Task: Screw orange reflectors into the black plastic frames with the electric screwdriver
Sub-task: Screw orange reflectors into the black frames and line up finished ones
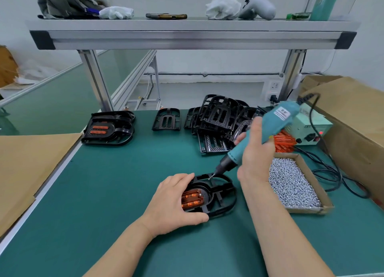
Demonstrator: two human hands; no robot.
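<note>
Screwdriver [259, 135] in right hand [256, 152] meets frame [216, 193] under left hand [172, 199].

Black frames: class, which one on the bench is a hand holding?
The nearest frame, gripped by the left hand, with an orange reflector in it; the other frames lie untouched farther back.
</note>
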